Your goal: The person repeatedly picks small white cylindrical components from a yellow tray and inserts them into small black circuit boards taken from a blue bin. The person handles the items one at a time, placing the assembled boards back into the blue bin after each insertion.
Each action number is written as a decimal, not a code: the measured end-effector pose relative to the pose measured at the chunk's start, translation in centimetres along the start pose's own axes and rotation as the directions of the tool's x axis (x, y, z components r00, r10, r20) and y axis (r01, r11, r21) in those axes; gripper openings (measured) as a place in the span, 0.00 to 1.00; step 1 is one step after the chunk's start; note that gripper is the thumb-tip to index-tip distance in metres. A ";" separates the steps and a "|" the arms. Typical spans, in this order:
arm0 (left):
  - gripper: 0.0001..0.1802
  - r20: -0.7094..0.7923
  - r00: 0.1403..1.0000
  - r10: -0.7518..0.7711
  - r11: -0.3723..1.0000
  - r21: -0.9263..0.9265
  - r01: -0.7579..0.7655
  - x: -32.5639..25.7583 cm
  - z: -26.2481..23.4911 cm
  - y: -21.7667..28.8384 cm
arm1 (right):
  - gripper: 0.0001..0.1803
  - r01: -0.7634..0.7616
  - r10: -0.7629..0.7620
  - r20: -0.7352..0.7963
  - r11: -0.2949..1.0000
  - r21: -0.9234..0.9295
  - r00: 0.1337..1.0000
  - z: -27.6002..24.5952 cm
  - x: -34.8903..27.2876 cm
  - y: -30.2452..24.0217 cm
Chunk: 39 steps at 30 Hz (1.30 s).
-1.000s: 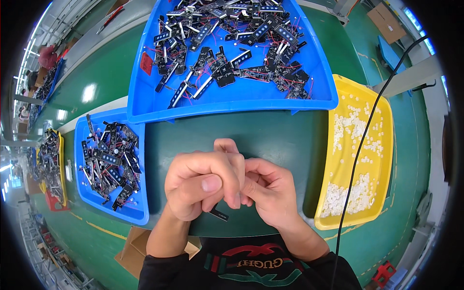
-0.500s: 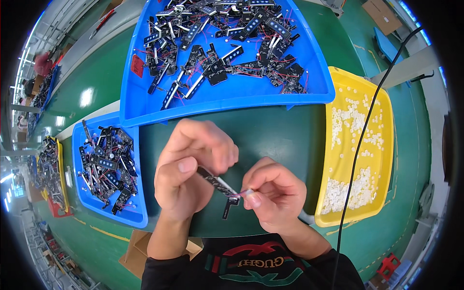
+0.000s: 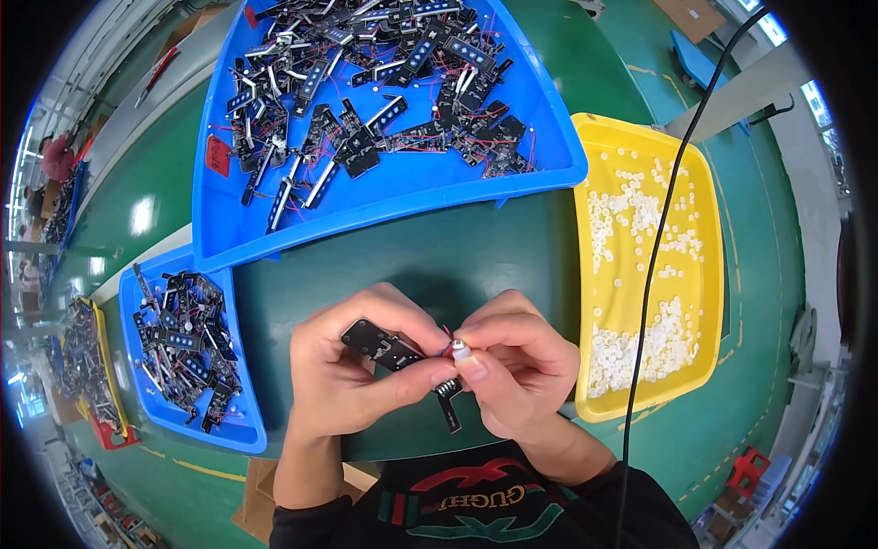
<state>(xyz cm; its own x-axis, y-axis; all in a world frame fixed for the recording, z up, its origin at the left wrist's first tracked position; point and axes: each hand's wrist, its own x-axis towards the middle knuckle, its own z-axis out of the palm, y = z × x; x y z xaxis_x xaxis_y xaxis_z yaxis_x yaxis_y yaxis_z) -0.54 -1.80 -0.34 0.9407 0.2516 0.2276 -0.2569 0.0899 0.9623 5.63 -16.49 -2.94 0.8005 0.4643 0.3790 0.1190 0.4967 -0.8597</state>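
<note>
Over a green tabletop (image 3: 302,279), at the frame's lower centre, the left hand (image 3: 334,380) pinches a circuit board (image 3: 380,346), probably light, stiff, best held by its edges, the right hand (image 3: 523,361) a white piece (image 3: 460,349) by fragile-looking wires (image 3: 446,349).

My left hand (image 3: 337,375) hides part of the black circuit board (image 3: 373,344); the white bit (image 3: 462,350) in my right hand (image 3: 521,371) is too small to identify. The upper edge crops the large blue tray (image 3: 402,194).
</note>
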 end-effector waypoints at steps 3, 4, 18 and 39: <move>0.13 -0.063 0.998 -0.026 0.999 -0.022 0.025 0.0 0.2 0.2 | 0.12 -0.035 0.035 -0.035 0.999 0.001 0.999 0.2 -0.2 -0.2; 0.12 -0.090 0.995 -0.043 0.998 -0.040 0.040 0.0 0.3 0.2 | 0.12 -0.038 0.040 -0.053 0.998 0.050 0.998 0.2 -0.3 -0.1; 0.13 -0.150 0.968 0.202 0.905 0.406 -0.126 0.1 0.4 -0.1 | 0.14 0.063 -0.064 -0.073 0.998 -0.011 0.995 0.3 0.2 0.4; 0.16 -0.037 0.937 0.346 0.807 0.521 -0.278 0.1 0.8 0.1 | 0.12 -0.029 0.036 -0.072 0.995 0.096 0.997 0.3 0.1 0.2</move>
<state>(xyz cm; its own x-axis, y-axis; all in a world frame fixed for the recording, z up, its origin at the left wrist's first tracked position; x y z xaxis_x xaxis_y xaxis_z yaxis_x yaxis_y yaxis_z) -0.29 -2.55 -0.14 0.7848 0.3022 0.5411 -0.3529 -0.4998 0.7910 5.59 -16.11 -2.99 0.8446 0.4278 0.3219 0.0386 0.5510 -0.8336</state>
